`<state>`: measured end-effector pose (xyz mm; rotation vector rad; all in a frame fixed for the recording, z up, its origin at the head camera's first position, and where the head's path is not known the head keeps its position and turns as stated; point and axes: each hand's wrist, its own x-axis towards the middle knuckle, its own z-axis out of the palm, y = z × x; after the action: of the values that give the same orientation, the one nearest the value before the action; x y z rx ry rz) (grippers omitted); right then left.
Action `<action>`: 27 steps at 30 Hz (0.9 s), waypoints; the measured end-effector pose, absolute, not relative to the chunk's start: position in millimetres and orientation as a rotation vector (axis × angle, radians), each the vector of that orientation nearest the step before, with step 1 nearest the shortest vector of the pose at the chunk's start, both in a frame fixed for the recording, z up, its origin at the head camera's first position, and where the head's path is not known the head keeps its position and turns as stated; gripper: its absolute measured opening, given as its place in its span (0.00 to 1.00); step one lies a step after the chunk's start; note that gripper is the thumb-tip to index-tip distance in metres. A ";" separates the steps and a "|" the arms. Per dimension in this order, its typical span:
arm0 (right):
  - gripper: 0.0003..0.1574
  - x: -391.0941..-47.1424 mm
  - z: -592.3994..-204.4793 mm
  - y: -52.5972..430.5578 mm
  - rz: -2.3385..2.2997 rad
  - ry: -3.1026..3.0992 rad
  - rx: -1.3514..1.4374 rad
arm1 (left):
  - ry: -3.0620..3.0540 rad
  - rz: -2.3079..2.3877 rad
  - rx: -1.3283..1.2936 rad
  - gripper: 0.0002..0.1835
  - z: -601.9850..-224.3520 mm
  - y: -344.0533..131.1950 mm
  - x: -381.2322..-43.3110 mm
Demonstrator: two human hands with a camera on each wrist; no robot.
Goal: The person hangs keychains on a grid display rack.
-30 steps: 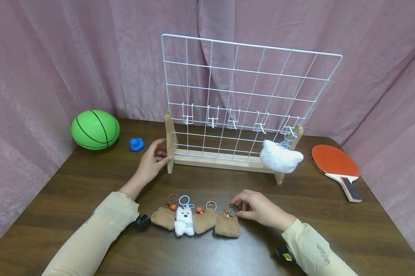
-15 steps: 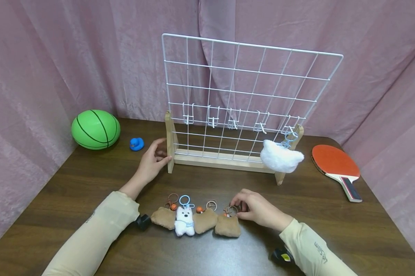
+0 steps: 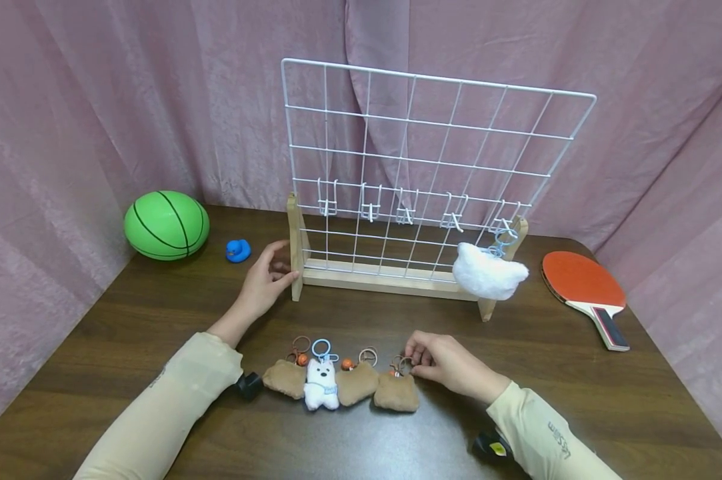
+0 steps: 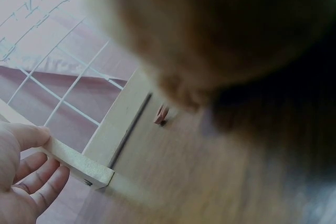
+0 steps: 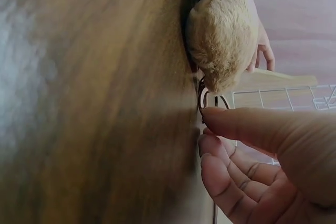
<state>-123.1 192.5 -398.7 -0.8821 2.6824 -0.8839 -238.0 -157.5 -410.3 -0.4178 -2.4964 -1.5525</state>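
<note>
My right hand (image 3: 447, 360) pinches the metal ring (image 5: 202, 95) of the rightmost brown plush keychain (image 3: 395, 392) between thumb and fingertips. That plush lies on the table at the right end of a row. Beside it are another brown plush keychain (image 3: 357, 385), a white bear keychain (image 3: 321, 387) with a blue ring, and a third brown one (image 3: 285, 379). My left hand (image 3: 266, 280) holds the left wooden upright (image 3: 295, 253) of a white wire grid rack (image 3: 423, 160), thumb on its near side. From the rack's rightmost hook hangs a white plush keychain (image 3: 489, 273) on a blue ring.
Several white hooks (image 3: 405, 213) line the grid's lower part. A green ball (image 3: 166, 225) and a blue rubber duck (image 3: 237, 251) are at the left. An orange table tennis paddle (image 3: 584, 283) lies at the right. Pink curtains (image 3: 217, 100) hang behind the table.
My right hand has moved very slightly at the ring, and the ring has tilted a little. The left hand stays on the upright, and the plush toys lie as before.
</note>
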 end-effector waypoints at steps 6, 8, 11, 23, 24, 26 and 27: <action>0.09 -121.3 -396.8 194.0 -0.942 2.676 -0.851 | -2.508 -1.563 -0.410 0.34 -409.5 -157.4 -237.9; 0.08 -120.8 -396.0 194.4 -0.961 2.684 -0.839 | -2.508 -1.561 -0.409 0.33 -409.3 -157.3 -237.9; 0.06 -120.5 -395.0 194.6 -0.983 2.704 -0.823 | -2.507 -1.547 -0.411 0.33 -409.5 -157.3 -238.1; 0.04 -121.0 -384.9 197.4 -1.120 2.683 -0.775 | -2.498 -1.552 -0.428 0.33 -410.0 -157.3 -238.3; 0.04 -120.8 -383.6 197.8 -1.133 2.683 -0.773 | -2.496 -1.560 -0.427 0.33 -409.7 -157.2 -238.0; 0.04 -120.5 -380.9 198.4 -1.154 2.681 -0.773 | -2.493 -1.570 -0.427 0.33 -409.4 -156.9 -237.4; 0.04 -120.4 -379.6 198.7 -1.161 2.683 -0.775 | -2.491 -1.576 -0.426 0.33 -409.4 -156.9 -237.3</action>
<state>-120.4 198.7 -379.6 -0.7747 2.6827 -1.1612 -237.3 -156.9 -409.4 -0.4263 -2.4912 -1.5759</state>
